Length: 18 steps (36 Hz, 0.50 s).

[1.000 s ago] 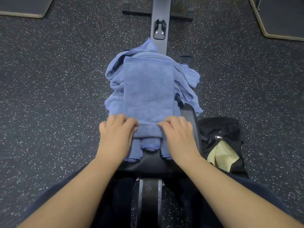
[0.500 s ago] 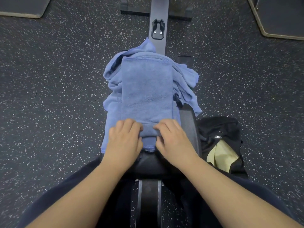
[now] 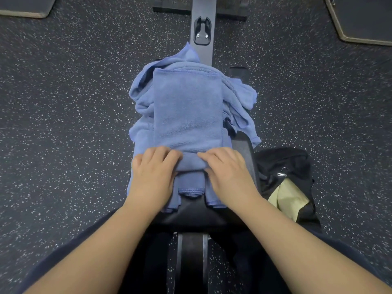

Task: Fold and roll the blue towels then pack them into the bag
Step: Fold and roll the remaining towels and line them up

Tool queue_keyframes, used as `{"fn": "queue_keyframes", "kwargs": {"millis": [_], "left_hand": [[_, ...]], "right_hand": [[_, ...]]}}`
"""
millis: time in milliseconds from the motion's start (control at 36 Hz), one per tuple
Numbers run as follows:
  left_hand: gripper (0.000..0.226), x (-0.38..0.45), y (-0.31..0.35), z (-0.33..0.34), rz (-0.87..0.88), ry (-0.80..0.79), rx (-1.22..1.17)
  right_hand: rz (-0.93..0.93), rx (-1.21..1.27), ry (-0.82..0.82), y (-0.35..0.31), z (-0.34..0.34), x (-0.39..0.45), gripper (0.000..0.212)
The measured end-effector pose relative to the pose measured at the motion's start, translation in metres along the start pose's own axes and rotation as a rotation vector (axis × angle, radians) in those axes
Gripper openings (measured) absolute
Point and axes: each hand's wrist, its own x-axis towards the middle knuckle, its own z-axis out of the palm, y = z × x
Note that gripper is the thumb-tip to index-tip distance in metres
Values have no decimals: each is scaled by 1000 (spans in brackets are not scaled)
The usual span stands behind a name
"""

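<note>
A folded blue towel point(image 3: 187, 111) lies lengthwise on a heap of loose blue towels point(image 3: 239, 98) on a black padded bench point(image 3: 197, 213). Its near end is turned up into a short roll point(image 3: 189, 163). My left hand point(image 3: 153, 175) grips the left part of that roll with curled fingers. My right hand point(image 3: 228, 172) grips the right part the same way. More blue towel edges hang below the roll between my hands. A black bag point(image 3: 284, 166) stands open on the floor right of the bench, with something yellow-green point(image 3: 287, 200) inside.
The bench's grey rail point(image 3: 203, 22) runs away from me over a dark speckled rubber floor point(image 3: 63, 124). Dark mats with tan edges lie at the far left point(image 3: 23, 7) and far right point(image 3: 360, 20) corners. My legs straddle the bench at the bottom.
Both hands have shifted slightly away from me along the towel, and the rolled near end is a little thicker than a second ago. The heap and bag have not moved.
</note>
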Motion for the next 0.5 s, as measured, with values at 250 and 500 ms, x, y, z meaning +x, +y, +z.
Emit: {"fn": "queue_keyframes", "kwargs": {"millis": [250, 500], "left_hand": [[27, 7, -7, -4, -25, -60, -61], [22, 4, -7, -10, -13, -107, -134]], "right_hand": [[83, -61, -54, -5, -6, 7, 32], [110, -11, -195, -7, -18, 11, 22]]}}
